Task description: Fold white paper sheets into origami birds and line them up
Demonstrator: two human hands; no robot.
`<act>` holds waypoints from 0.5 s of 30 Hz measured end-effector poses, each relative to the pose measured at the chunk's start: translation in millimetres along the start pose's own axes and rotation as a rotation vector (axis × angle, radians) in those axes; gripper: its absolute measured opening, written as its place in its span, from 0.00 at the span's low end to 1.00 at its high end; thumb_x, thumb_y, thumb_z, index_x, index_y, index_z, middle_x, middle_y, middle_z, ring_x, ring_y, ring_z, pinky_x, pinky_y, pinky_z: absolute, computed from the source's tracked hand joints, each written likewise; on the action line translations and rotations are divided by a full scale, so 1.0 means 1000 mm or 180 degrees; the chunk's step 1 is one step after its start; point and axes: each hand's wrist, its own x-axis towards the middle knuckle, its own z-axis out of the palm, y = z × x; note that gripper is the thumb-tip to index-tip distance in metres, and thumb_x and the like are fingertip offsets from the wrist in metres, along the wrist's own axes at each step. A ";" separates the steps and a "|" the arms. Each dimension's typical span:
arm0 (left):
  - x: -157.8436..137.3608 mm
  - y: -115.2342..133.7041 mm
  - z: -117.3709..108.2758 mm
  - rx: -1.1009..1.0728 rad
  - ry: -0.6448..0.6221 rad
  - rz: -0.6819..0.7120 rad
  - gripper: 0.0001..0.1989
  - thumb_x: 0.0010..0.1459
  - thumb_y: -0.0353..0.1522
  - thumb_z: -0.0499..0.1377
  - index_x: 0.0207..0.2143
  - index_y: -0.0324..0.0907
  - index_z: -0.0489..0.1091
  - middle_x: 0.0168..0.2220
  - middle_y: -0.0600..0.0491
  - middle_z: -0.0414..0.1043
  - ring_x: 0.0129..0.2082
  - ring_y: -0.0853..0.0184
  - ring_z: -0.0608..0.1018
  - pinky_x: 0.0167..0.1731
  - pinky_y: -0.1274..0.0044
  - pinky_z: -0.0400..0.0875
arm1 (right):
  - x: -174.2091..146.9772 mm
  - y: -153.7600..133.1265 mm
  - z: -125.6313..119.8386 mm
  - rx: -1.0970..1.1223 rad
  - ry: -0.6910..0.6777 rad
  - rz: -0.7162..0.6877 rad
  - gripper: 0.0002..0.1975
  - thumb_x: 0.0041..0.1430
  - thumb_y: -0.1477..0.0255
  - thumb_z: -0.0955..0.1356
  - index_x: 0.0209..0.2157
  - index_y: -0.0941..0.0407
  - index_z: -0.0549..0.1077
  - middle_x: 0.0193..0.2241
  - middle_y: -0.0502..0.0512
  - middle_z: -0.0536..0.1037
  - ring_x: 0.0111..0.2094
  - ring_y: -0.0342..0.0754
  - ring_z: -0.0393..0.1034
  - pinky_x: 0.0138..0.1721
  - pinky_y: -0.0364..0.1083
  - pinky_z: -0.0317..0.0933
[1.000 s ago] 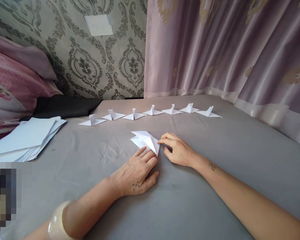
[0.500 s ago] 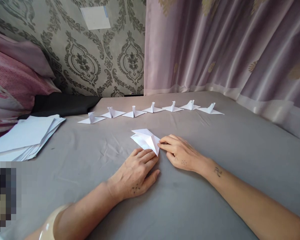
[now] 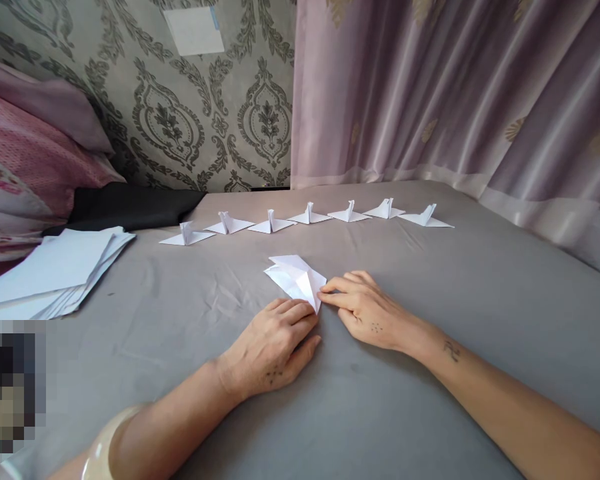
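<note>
While folded paper lies on grey sheet, left hand touches its six-o'clock edge, right hand its four-o'clock edge — cannot tell whether either grip pinches; paper birds at twelve.

The folded paper near the centre is white, the sheet grey; at eleven o'clock, grey wallpaper bears dark scrolls (leafy medallions too); at two o'clock, the mauve curtain carries gold motifs.
</note>
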 end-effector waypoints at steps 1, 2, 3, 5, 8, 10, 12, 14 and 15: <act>0.000 0.000 0.000 0.0001 0.0002 0.0012 0.14 0.64 0.32 0.48 0.46 0.39 0.70 0.44 0.45 0.73 0.45 0.59 0.75 0.47 0.66 0.69 | 0.000 -0.001 -0.001 0.0048 -0.0018 0.0005 0.25 0.54 0.86 0.58 0.45 0.51 0.76 0.45 0.52 0.76 0.43 0.47 0.68 0.52 0.54 0.54; 0.000 -0.001 0.000 -0.0001 0.0005 0.0035 0.14 0.65 0.32 0.48 0.45 0.39 0.70 0.43 0.45 0.73 0.45 0.59 0.75 0.47 0.66 0.69 | 0.000 -0.002 -0.001 0.0087 -0.0031 0.0011 0.25 0.54 0.86 0.58 0.45 0.50 0.76 0.45 0.52 0.76 0.43 0.47 0.68 0.53 0.54 0.54; 0.000 -0.001 0.000 -0.0009 0.0009 0.0064 0.14 0.64 0.31 0.47 0.45 0.39 0.70 0.43 0.46 0.74 0.45 0.59 0.75 0.47 0.66 0.69 | 0.000 -0.002 -0.002 0.0116 -0.0049 0.0013 0.25 0.54 0.86 0.58 0.45 0.50 0.76 0.45 0.51 0.76 0.43 0.47 0.69 0.53 0.55 0.54; 0.000 -0.003 0.000 -0.0049 0.0041 0.0090 0.14 0.64 0.29 0.47 0.43 0.40 0.71 0.41 0.47 0.75 0.44 0.61 0.76 0.46 0.68 0.70 | -0.001 -0.003 -0.003 0.0145 -0.0097 0.0005 0.27 0.54 0.86 0.58 0.46 0.49 0.76 0.45 0.51 0.76 0.43 0.46 0.70 0.55 0.55 0.53; -0.002 -0.006 0.001 -0.0088 0.0241 -0.0022 0.13 0.63 0.28 0.48 0.39 0.40 0.72 0.41 0.48 0.76 0.41 0.63 0.78 0.43 0.70 0.72 | -0.002 -0.004 -0.006 0.0141 -0.0222 -0.0009 0.29 0.53 0.87 0.57 0.49 0.47 0.74 0.47 0.51 0.76 0.43 0.45 0.70 0.57 0.57 0.50; -0.003 -0.011 0.002 -0.0044 0.0386 -0.0139 0.13 0.62 0.28 0.49 0.36 0.41 0.73 0.41 0.49 0.77 0.39 0.63 0.78 0.42 0.70 0.73 | -0.003 -0.004 -0.008 0.0123 -0.0322 -0.0003 0.31 0.53 0.87 0.57 0.51 0.45 0.73 0.49 0.50 0.74 0.44 0.45 0.70 0.59 0.58 0.49; -0.003 -0.017 0.002 0.0048 0.0473 -0.0269 0.12 0.61 0.28 0.49 0.35 0.41 0.73 0.41 0.49 0.77 0.38 0.62 0.78 0.40 0.70 0.73 | -0.004 -0.006 -0.010 0.0093 -0.0415 0.0019 0.31 0.53 0.86 0.58 0.51 0.44 0.72 0.51 0.51 0.73 0.46 0.46 0.69 0.59 0.58 0.49; -0.003 -0.025 0.003 0.0179 0.0542 -0.0416 0.12 0.61 0.27 0.49 0.37 0.41 0.73 0.43 0.48 0.77 0.40 0.62 0.78 0.41 0.69 0.73 | -0.006 -0.009 -0.013 0.0052 -0.0474 0.0048 0.31 0.52 0.86 0.58 0.50 0.44 0.73 0.53 0.51 0.71 0.48 0.47 0.69 0.58 0.57 0.53; -0.003 -0.029 0.004 0.0243 0.0583 -0.0473 0.12 0.60 0.27 0.49 0.39 0.41 0.72 0.44 0.48 0.76 0.41 0.61 0.78 0.42 0.69 0.73 | -0.007 -0.011 -0.014 0.0032 -0.0490 0.0058 0.31 0.52 0.86 0.58 0.50 0.43 0.74 0.53 0.51 0.71 0.48 0.48 0.68 0.56 0.56 0.55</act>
